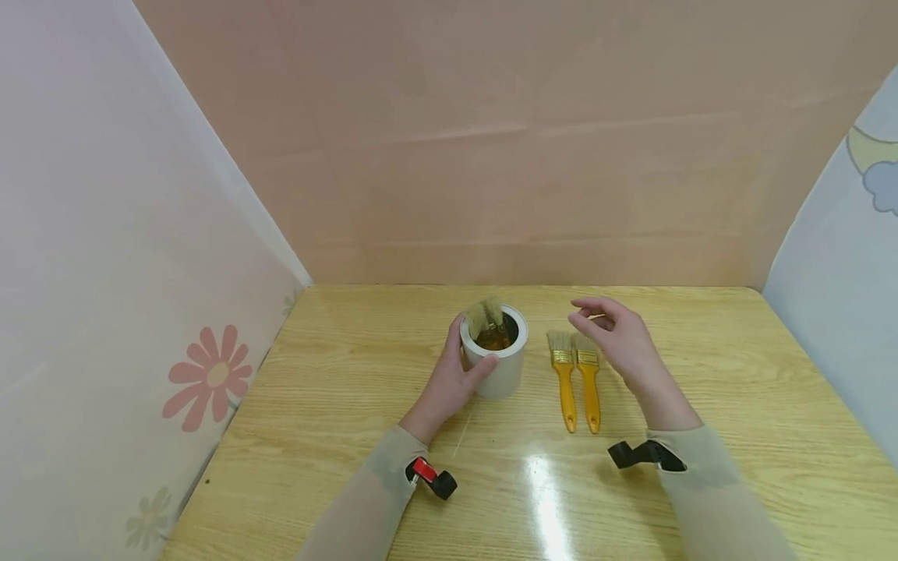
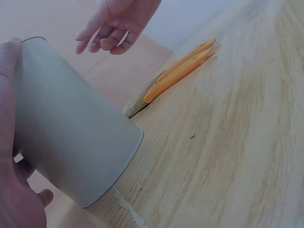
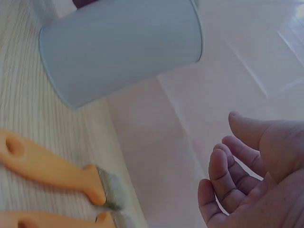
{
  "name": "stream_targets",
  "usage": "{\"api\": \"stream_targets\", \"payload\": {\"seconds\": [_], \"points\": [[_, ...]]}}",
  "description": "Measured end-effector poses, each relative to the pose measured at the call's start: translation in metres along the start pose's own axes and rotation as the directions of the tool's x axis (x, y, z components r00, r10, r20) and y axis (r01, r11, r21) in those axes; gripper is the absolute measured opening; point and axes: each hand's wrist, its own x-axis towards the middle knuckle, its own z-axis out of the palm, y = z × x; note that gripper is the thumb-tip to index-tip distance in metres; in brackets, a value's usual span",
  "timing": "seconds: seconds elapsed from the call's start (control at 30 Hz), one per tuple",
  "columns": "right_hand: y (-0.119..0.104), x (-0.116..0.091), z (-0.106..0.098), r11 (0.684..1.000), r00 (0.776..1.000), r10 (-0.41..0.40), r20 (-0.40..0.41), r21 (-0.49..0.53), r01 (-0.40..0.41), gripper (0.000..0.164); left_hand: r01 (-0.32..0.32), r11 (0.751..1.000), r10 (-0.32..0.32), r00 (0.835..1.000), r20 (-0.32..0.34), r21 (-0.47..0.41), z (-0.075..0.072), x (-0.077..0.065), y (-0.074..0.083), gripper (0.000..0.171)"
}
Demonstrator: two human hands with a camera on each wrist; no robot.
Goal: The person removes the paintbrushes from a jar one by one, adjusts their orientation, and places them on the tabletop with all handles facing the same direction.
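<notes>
Fingers on the left hand (image 1: 452, 382) are curled round the side of a white can (image 1: 501, 380), thumb toward me across its front near the rim, as the head view shows. What look like two brushes (image 1: 494, 310) stand in that can, bristles poking above the rim. Just beside it, to its right, a left-hand loose brush (image 1: 567, 389) and a right-hand loose brush (image 1: 591, 389) lie side by side on the table (image 1: 316, 389), bristles away from the person. Above their bristle ends is the right hand (image 1: 620, 339), its fingers bent and relaxed, gripping nothing.

From the left wrist, the can's plain wall fills the near side, with the left hand's grasp along one edge; the can seems to stand upright on the table. Both loose brushes lie past it, and the right hand hangs apart from them with nothing in its fingers.

From the right wrist, that hand's loosely bent fingers enclose only air, touching neither can nor brush. Two orange handles lie in the lower left corner, clear of the can.

I'd judge the work to be about half way: two brushes inside the can, two out on the table. Whether brushes are going in or coming out, I can't tell.
</notes>
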Motion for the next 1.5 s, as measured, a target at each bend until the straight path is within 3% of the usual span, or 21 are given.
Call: {"api": "stream_targets", "payload": {"seconds": [0.67,1.07,1.3,1.5], "points": [[-0.041,0.009,0.043,0.975,0.981,-0.133,0.143,0.196,0.104,0.054,0.006,1.0,-0.007,1.0,-0.005,-0.002,-0.003,-0.003,0.003,0.1],[-0.054,0.008,0.057,0.972,0.978,-0.143,0.15,0.206,0.11,0.053,-0.013,1.0,0.013,1.0,0.01,0.005,-0.003,-0.003,0.002,0.099],[-0.054,0.013,0.065,0.969,0.976,-0.164,0.144,0.211,0.132,0.052,0.01,1.0,-0.01,1.0,0.011,0.009,-0.004,-0.004,0.004,0.107],[-0.053,0.017,0.07,0.969,0.975,-0.168,0.146,0.206,0.136,0.052,0.017,1.0,-0.018,1.0,0.014,0.01,-0.005,-0.005,0.005,0.105]]}}
